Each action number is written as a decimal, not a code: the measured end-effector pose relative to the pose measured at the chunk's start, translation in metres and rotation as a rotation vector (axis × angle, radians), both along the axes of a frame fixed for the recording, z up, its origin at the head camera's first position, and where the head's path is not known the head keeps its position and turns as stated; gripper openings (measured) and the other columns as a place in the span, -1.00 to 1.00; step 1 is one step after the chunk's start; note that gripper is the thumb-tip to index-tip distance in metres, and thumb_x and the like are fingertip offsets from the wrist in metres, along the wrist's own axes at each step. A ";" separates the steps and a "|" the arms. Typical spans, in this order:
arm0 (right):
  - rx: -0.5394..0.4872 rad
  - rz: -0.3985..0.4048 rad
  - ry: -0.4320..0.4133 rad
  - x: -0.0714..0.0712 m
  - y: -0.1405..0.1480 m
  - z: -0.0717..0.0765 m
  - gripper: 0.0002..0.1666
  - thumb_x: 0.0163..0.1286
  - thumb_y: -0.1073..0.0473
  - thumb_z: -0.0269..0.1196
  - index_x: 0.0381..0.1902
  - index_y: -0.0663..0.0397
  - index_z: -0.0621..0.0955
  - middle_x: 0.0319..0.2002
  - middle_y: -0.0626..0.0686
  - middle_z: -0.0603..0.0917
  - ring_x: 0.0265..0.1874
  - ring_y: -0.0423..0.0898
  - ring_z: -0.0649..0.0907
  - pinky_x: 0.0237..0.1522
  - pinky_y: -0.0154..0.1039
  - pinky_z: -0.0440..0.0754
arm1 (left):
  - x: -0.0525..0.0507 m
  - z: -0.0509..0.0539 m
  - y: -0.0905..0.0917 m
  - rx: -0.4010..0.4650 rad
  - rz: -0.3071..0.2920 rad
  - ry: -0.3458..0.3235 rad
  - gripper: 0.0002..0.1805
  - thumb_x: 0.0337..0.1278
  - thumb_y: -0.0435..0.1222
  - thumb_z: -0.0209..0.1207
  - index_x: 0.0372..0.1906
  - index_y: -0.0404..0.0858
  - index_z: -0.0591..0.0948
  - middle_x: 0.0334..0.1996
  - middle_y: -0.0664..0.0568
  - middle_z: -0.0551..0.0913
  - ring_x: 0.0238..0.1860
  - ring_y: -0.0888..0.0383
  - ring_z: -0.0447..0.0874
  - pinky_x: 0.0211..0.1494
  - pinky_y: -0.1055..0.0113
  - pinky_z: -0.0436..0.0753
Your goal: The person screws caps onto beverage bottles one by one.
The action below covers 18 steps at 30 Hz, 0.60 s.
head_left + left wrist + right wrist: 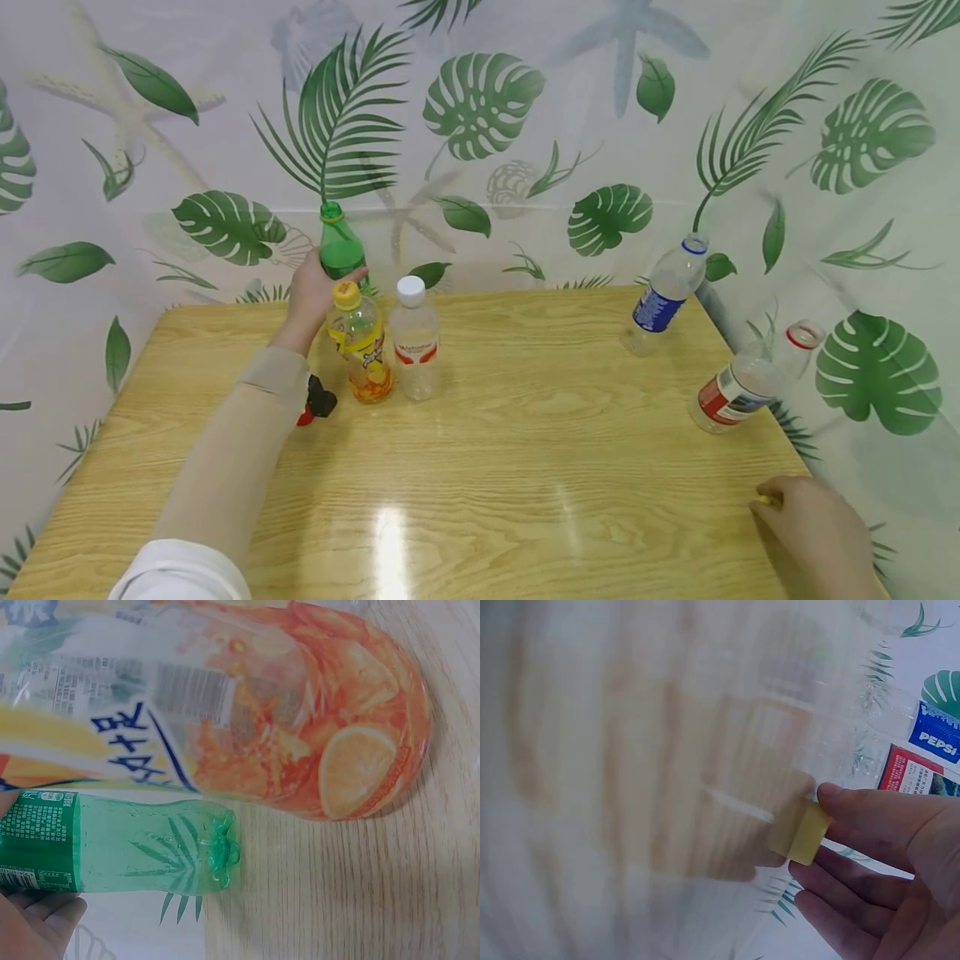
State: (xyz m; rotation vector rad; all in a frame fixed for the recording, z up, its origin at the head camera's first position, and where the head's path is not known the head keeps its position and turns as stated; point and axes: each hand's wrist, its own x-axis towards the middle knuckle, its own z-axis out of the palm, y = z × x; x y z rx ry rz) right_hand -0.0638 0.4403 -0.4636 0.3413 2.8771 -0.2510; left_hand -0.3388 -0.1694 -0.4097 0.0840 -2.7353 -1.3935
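My left hand (309,292) grips a green plastic bottle (341,246) at the back left, its mouth uncapped. Whether the bottle's base touches the table cannot be told. Just in front stands a yellow-capped drink bottle (362,350) with an orange-slice print, close to the camera in the left wrist view. Beside that is a clear bottle with a white cap (415,350). At the table's right edge, my right hand (821,529) pinches a small yellow block (810,832) between thumb and fingers, low over the wood. Most of the block is hidden in the head view.
On the right are an uncapped bottle with a blue Pepsi label (658,308) and an uncapped bottle with a red label (731,396). A black and red object (321,398) is partly behind the left sleeve. Leaf-printed sheeting (525,208) surrounds the wooden table (540,467).
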 end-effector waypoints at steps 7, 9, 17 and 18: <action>0.006 0.006 -0.006 -0.002 0.001 -0.003 -0.66 0.33 0.11 0.48 -0.12 0.30 0.79 -0.07 0.36 0.81 -0.06 0.42 0.73 -0.10 0.28 0.68 | 0.000 0.002 -0.003 -0.003 -0.003 0.003 -0.12 0.39 0.05 0.32 0.51 -0.44 0.28 0.40 -0.38 0.51 0.43 -0.32 0.49 0.53 -0.22 0.47; 0.003 0.005 -0.017 -0.003 0.001 -0.004 -0.65 0.32 0.10 0.49 -0.12 0.30 0.80 -0.07 0.35 0.81 -0.06 0.42 0.74 -0.10 0.27 0.69 | 0.000 0.002 -0.004 0.002 -0.001 0.009 -0.13 0.39 0.05 0.32 0.50 -0.44 0.30 0.40 -0.38 0.51 0.42 -0.31 0.50 0.52 -0.22 0.47; 0.005 -0.020 -0.037 -0.001 -0.001 0.000 -0.62 0.32 0.08 0.49 -0.09 0.31 0.80 -0.03 0.34 0.81 -0.02 0.42 0.73 -0.11 0.25 0.69 | 0.000 0.006 -0.006 -0.032 0.012 0.029 -0.14 0.36 0.06 0.34 0.47 -0.43 0.35 0.37 -0.37 0.54 0.38 -0.31 0.53 0.47 -0.23 0.52; 0.008 -0.021 -0.035 0.000 -0.002 0.001 -0.62 0.32 0.08 0.49 -0.10 0.30 0.80 -0.03 0.34 0.81 -0.02 0.42 0.73 -0.10 0.25 0.69 | 0.000 0.007 -0.006 -0.036 0.011 0.029 -0.14 0.35 0.07 0.35 0.47 -0.43 0.36 0.37 -0.36 0.55 0.38 -0.31 0.54 0.46 -0.23 0.53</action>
